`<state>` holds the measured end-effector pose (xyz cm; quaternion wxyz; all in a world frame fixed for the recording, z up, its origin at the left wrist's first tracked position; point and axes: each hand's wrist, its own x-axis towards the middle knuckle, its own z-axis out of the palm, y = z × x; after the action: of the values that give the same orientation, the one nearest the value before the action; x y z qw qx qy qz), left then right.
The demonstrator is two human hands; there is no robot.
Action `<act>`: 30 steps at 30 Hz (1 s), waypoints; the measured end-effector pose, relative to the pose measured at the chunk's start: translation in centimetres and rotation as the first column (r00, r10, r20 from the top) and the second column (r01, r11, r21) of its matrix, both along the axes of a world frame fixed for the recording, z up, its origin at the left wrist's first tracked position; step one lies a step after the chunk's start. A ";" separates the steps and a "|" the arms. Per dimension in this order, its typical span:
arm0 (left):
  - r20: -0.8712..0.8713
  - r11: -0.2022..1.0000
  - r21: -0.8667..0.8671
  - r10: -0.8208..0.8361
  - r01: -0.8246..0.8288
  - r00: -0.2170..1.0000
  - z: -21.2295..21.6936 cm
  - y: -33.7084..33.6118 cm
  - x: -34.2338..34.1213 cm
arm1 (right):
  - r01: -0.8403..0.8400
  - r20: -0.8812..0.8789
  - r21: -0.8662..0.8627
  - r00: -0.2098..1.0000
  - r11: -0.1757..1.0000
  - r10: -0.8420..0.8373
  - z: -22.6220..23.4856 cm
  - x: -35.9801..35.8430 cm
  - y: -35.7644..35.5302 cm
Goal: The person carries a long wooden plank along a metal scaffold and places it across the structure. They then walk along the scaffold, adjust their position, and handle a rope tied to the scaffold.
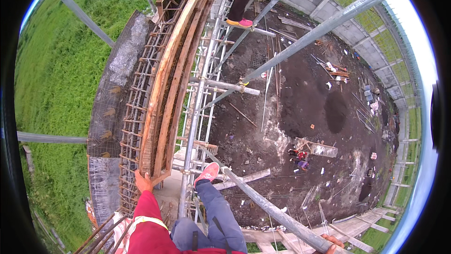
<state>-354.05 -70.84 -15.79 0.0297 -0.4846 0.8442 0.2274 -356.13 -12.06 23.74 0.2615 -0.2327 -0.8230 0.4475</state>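
Observation:
My left hand (143,181) grips the near end of a long wooden formwork panel (163,75), its fingers over the timber edge. The panel stands alongside a rusty rebar cage (134,108) and runs away from me toward the far end. At the lower right, my right hand (332,243) is closed around a grey metal scaffold pipe (270,205); only part of that hand shows. My foot in a reddish shoe (208,172) rests on the scaffold beside the panel.
Another person's leg and shoe (239,23) stand on the scaffold ahead. A diagonal pipe (324,26) crosses at upper right. Far below lies dark ground (300,108) with loose timber (336,71) and people (300,157). Grass (56,89) spreads on the left beyond a mesh-covered ledge (105,127).

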 end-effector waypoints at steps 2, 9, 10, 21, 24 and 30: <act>0.069 0.957 0.067 0.278 -0.282 0.958 -0.8 0.0 -1.1 | 0.074 0.055 -0.043 0.996 0.996 -0.071 0.2 0.9 0.1; 0.363 0.707 -0.289 0.704 -0.645 0.610 -3.4 0.3 0.2 | 0.261 0.249 -0.114 0.941 0.958 -0.227 1.2 3.5 0.6; 0.334 0.672 -0.185 0.729 -0.717 0.598 -3.7 0.1 1.1 | 0.285 0.267 -0.123 0.932 0.951 -0.245 1.3 3.9 0.8; 0.014 -0.005 0.575 1.000 -0.818 0.004 -6.8 -2.0 8.5 | 0.521 0.304 -0.315 0.847 0.793 -0.436 2.6 2.5 1.2; 0.042 -0.063 0.758 0.998 -0.649 -0.047 -9.3 -2.3 11.1 | 0.587 0.311 -0.291 0.805 0.756 -0.505 3.3 0.0 -0.5; 0.115 0.212 0.837 0.833 -0.504 0.541 -11.4 -1.8 13.9 | 0.534 0.305 -0.452 0.845 0.715 -0.439 4.0 -1.5 -1.6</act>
<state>-340.12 -72.61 -27.21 -0.0179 -0.6844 0.3284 0.6507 -357.63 -13.67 27.70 0.2236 -0.5418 -0.5992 0.5453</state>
